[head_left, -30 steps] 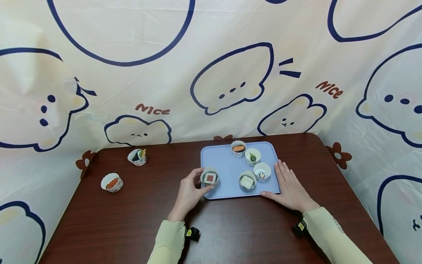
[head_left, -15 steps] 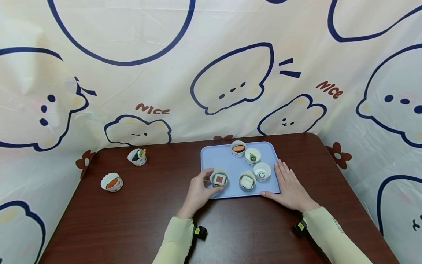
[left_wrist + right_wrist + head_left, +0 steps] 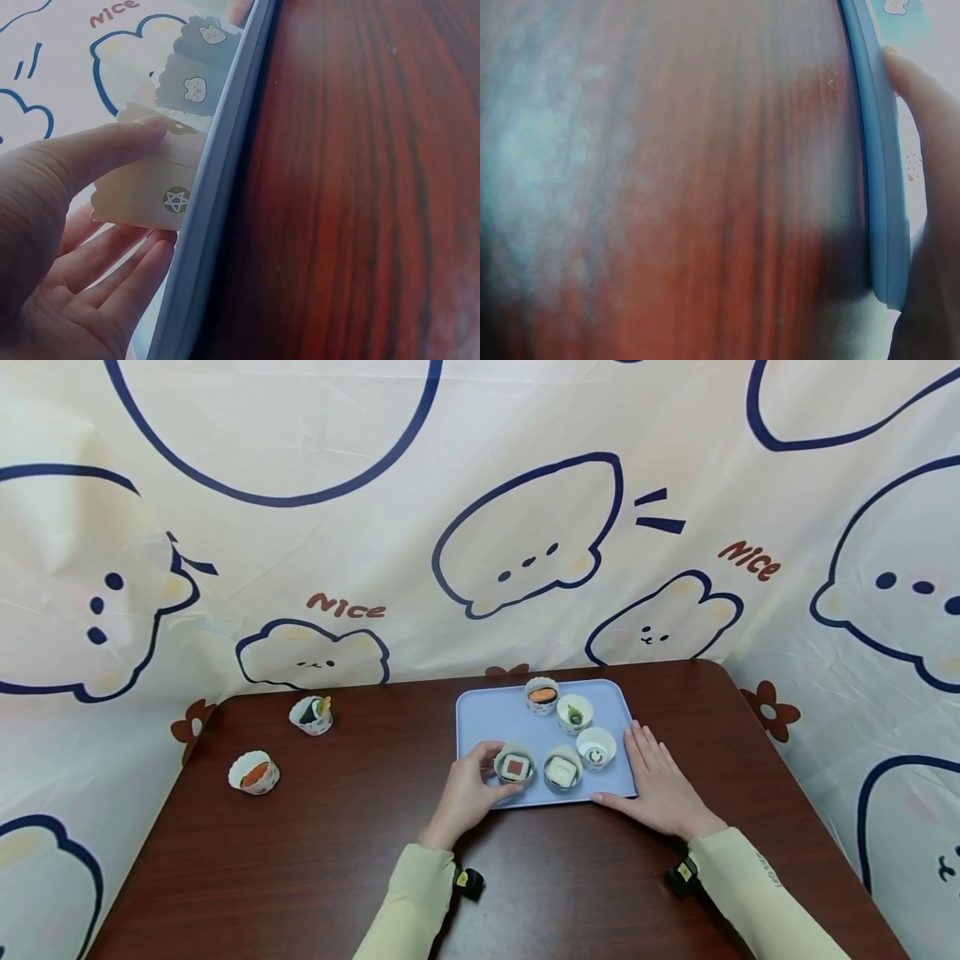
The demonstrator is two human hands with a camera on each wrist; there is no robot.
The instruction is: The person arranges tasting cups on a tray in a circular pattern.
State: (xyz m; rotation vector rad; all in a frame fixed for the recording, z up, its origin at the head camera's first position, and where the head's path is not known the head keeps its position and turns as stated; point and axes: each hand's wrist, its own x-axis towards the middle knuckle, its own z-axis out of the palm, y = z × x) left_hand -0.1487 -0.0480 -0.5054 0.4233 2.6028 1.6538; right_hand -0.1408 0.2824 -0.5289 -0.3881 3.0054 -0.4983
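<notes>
My left hand [image 3: 467,792] grips a small paper cup [image 3: 514,767] between thumb and fingers, at the front of the blue tray [image 3: 480,718]. Inside that cup sits a white square sushi piece with a reddish-brown centre. In the left wrist view the thumb [image 3: 112,150] presses the scalloped cup wall, behind the tray's edge. Just to its right stands another paper cup [image 3: 562,770] with a white piece in it. My right hand [image 3: 667,795] rests with straight fingers along the tray's right edge, its thumb at the front right corner.
Three more filled paper cups stand on the tray: one with an orange topping [image 3: 542,696], one with green [image 3: 575,715], one with a small roll [image 3: 597,749]. Two filled cups, a back one [image 3: 311,716] and a front one [image 3: 253,773], stand left on the brown table [image 3: 315,860].
My left hand has moved right with its paper cup, from the tray's left edge to close beside the cup with the white piece. The right hand stays in place.
</notes>
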